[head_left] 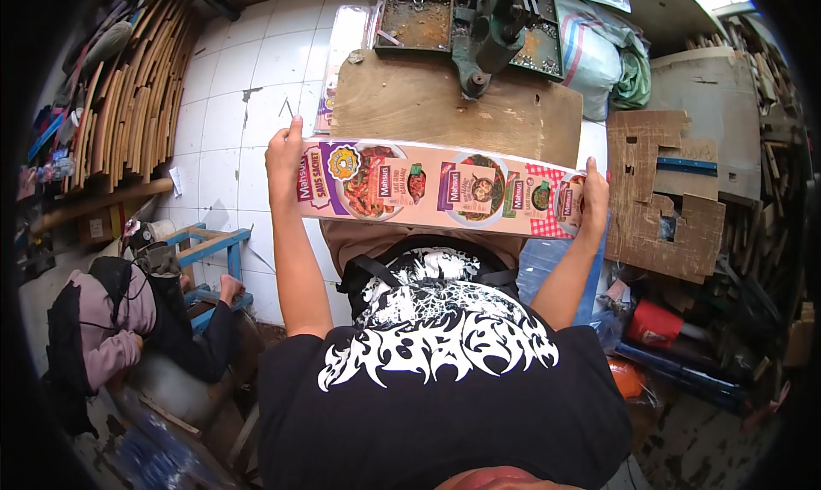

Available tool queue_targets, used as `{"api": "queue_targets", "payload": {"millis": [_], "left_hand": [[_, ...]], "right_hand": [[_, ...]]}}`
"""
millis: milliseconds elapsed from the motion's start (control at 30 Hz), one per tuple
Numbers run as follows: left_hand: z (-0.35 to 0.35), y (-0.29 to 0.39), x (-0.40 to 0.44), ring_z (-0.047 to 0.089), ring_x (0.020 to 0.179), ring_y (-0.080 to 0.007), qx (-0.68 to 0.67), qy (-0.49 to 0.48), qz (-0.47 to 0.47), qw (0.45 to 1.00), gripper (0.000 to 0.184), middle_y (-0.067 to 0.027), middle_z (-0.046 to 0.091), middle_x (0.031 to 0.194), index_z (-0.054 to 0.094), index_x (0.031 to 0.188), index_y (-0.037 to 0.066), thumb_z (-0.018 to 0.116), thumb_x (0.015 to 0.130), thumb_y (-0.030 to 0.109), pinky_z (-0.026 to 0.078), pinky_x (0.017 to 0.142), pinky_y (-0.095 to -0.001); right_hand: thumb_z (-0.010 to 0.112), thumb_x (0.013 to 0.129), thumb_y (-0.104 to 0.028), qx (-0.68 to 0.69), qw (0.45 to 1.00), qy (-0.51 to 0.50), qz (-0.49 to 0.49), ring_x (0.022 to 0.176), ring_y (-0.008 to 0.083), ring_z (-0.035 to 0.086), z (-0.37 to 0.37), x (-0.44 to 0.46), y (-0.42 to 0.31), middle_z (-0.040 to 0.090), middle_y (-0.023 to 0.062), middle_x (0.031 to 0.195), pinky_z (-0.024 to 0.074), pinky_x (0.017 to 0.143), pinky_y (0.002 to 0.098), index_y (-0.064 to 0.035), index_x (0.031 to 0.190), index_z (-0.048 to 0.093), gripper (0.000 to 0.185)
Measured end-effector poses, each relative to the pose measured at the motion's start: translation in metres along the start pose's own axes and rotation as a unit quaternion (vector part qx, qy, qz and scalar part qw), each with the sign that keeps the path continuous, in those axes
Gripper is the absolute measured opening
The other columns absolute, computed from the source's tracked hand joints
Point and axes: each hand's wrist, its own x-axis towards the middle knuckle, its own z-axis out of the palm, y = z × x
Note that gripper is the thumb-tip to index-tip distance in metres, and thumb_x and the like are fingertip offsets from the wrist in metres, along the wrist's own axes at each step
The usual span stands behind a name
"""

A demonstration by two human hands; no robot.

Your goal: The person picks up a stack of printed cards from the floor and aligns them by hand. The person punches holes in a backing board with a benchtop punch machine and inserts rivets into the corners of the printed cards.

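Observation:
A long printed display board (419, 186) with food pictures and sauce sachets on it spans the space in front of my body. My left hand (285, 159) grips its left end, the thumb pointing up along the edge. At the opposite end my right hand (594, 197) holds the board, thumb also raised. The board is slightly tilted, its right end lower in view. Just beyond it lies a wooden work board (453, 105), and a green press machine (486, 50) stands at that board's far edge.
Metal trays (416, 21) with small parts flank the press. Brown cardboard pieces (663, 221) lie to the right, near a white sack (590, 45). On the left, another person (141, 310) sits by a blue stool (214, 249). Stacked wooden strips (141, 88) lean at far left.

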Motion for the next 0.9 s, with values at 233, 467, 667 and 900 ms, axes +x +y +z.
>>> {"api": "queue_targets", "payload": {"millis": [233, 467, 667, 900], "left_hand": [[0.0, 0.011, 0.0, 0.066, 0.084, -0.0384, 0.13, -0.001, 0.001, 0.992, 0.061, -0.0232, 0.069, 0.084, 0.068, 0.083, 0.001, 0.049, 0.089, 0.058, 0.049, 0.08, -0.0446], [0.003, 0.009, 0.001, 0.065, 0.088, -0.0393, 0.143, 0.01, 0.001, 0.99, 0.06, -0.022, 0.069, 0.088, 0.069, 0.087, 0.002, 0.048, 0.089, 0.058, 0.049, 0.081, -0.045], [0.0, 0.016, -0.006, 0.065, 0.09, -0.0409, 0.149, 0.013, -0.005, 0.989, 0.06, -0.0233, 0.069, 0.091, 0.07, 0.09, 0.002, 0.047, 0.089, 0.058, 0.049, 0.082, -0.0454], [-0.001, 0.017, -0.008, 0.065, 0.094, -0.0405, 0.147, 0.017, -0.005, 0.989, 0.06, -0.0236, 0.069, 0.094, 0.07, 0.092, 0.003, 0.047, 0.089, 0.058, 0.048, 0.084, -0.0459]], "right_hand": [[0.051, 0.092, -0.054, -0.058, 0.996, 0.057, -0.025, 0.071, 0.0243, 0.063, 0.004, -0.02, -0.015, 0.067, 0.0189, 0.081, 0.0501, 0.072, 0.0373, 0.0078, 0.092, 0.066, 0.064], [0.053, 0.092, -0.055, -0.04, 0.998, 0.036, -0.01, 0.078, 0.0212, 0.063, 0.001, -0.005, -0.002, 0.067, 0.0169, 0.085, 0.049, 0.075, 0.0375, 0.0053, 0.091, 0.068, 0.062], [0.063, 0.087, -0.04, -0.209, 0.932, 0.262, -0.135, 0.098, 0.0323, 0.062, 0.014, -0.013, -0.035, 0.066, 0.0169, 0.103, 0.0479, 0.087, 0.0399, -0.0029, 0.106, 0.067, 0.042], [0.066, 0.085, -0.019, -0.016, 0.932, 0.106, -0.345, 0.077, 0.026, 0.069, 0.061, 0.008, -0.124, 0.071, 0.0151, 0.088, 0.0528, 0.074, 0.0347, -0.0021, 0.093, 0.071, 0.02]]}}
